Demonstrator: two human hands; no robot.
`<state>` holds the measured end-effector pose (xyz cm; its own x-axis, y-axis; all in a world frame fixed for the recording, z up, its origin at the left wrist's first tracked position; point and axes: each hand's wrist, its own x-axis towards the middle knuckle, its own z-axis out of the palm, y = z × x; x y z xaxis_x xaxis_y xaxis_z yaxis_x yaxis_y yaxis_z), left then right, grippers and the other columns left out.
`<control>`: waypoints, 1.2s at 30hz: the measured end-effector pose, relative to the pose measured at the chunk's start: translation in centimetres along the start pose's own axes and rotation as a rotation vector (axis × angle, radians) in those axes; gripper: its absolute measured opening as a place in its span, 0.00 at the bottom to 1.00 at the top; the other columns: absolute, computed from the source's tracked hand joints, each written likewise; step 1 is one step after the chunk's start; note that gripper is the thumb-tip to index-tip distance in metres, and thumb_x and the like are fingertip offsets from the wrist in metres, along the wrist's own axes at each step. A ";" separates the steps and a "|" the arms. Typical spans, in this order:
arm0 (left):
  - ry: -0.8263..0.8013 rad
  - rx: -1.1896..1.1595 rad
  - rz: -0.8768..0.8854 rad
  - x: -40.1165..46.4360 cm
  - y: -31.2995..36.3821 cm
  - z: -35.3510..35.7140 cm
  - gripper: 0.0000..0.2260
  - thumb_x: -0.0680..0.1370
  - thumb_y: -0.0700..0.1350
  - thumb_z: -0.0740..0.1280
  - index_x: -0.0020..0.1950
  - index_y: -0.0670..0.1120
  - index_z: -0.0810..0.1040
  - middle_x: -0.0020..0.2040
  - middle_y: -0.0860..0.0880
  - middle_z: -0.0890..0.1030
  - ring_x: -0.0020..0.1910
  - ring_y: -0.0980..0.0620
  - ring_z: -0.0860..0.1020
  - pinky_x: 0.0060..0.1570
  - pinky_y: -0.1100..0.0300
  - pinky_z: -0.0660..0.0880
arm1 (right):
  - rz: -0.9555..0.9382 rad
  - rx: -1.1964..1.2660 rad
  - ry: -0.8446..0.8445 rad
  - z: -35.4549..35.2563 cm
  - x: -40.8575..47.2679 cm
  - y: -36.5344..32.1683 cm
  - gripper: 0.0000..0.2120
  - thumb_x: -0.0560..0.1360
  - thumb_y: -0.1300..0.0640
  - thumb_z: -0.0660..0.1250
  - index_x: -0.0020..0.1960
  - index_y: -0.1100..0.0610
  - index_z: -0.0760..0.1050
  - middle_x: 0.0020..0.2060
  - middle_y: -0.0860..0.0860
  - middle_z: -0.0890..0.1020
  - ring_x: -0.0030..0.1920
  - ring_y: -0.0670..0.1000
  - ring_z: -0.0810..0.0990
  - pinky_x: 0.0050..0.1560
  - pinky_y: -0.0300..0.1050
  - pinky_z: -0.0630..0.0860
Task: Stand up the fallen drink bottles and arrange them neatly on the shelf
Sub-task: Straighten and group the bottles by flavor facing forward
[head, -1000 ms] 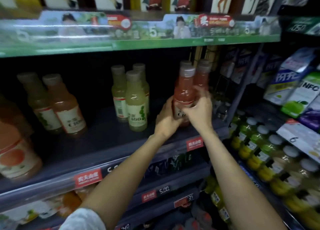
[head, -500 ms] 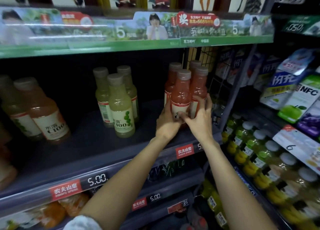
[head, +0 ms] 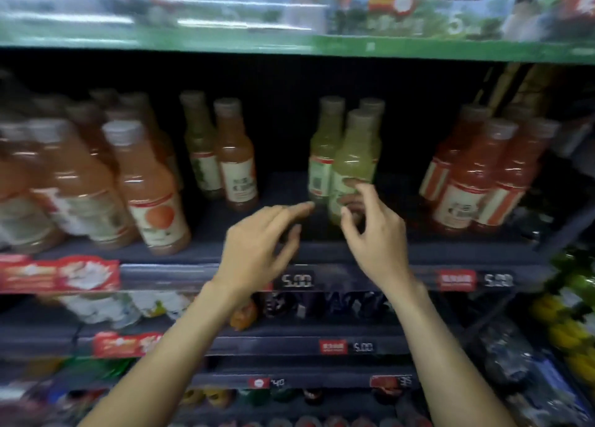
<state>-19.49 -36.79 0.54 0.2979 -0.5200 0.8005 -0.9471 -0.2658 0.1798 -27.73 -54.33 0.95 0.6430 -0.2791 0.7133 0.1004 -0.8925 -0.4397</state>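
A: Bottles of pale green drink [head: 352,165], three in a tight cluster, stand upright on the dark shelf [head: 418,249] near its middle. The front one is nearest the hands.

B: And the hands?

A: The right hand [head: 375,233] is at the lower part of that front green bottle, fingertips [head: 362,189] on its label, thumb toward its left side. The fingers curve round it loosely; blur keeps me from calling it a firm grip. The left hand [head: 260,243] is open, fingers spread and relaxed, its forefinger reaching toward the base of the green cluster. Whether it touches, I cannot tell.

B: What stands around them?

A: To the right, well apart, a group of red bottles [head: 476,181] stands upright. To the left, a pair of bottles [head: 222,156], one greenish and one orange, is upright too. Farther left, orange bottles [head: 141,185] crowd the shelf front and look tilted, though the wide lens may cause that.

B: Below?

A: Price tags [head: 296,280] reading 5.00 run along the shelf edge, with blurred goods on the lower shelves.
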 end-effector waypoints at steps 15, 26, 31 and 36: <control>0.189 0.117 -0.621 -6.7 -11.3 -8.7 0.36 0.73 0.51 0.74 0.74 0.40 0.62 0.68 0.43 0.70 0.67 0.46 0.69 0.62 0.67 0.62 | 0.286 0.509 -0.086 18.0 8.8 -8.2 0.39 0.71 0.63 0.73 0.74 0.53 0.54 0.68 0.56 0.68 0.66 0.51 0.70 0.65 0.50 0.69; 0.099 0.033 -0.561 -3.2 -11.2 -4.5 0.38 0.73 0.49 0.74 0.77 0.43 0.59 0.70 0.41 0.68 0.62 0.39 0.74 0.48 0.47 0.78 | 0.293 0.525 -0.064 15.4 5.7 -8.2 0.26 0.77 0.41 0.59 0.73 0.45 0.58 0.72 0.51 0.62 0.71 0.47 0.62 0.70 0.48 0.63; 0.085 -0.004 -0.478 -2.3 -12.7 -2.7 0.33 0.74 0.43 0.70 0.75 0.36 0.61 0.63 0.34 0.72 0.59 0.35 0.74 0.52 0.43 0.78 | 0.160 0.309 -0.100 15.5 4.3 -8.5 0.30 0.73 0.41 0.64 0.72 0.45 0.61 0.76 0.53 0.50 0.75 0.49 0.50 0.69 0.41 0.56; 0.088 -0.070 -0.434 -2.5 -12.9 -4.3 0.27 0.75 0.38 0.67 0.74 0.41 0.65 0.67 0.42 0.72 0.64 0.44 0.73 0.60 0.50 0.75 | 0.268 0.195 -0.095 16.2 6.0 -8.3 0.31 0.74 0.49 0.69 0.73 0.50 0.61 0.75 0.57 0.49 0.75 0.57 0.51 0.71 0.53 0.58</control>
<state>-8.48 -28.56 -1.28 0.6611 -0.3005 0.6875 -0.7433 -0.3874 0.5454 -12.44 -42.86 0.05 0.7330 -0.4518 0.5085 0.0562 -0.7048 -0.7071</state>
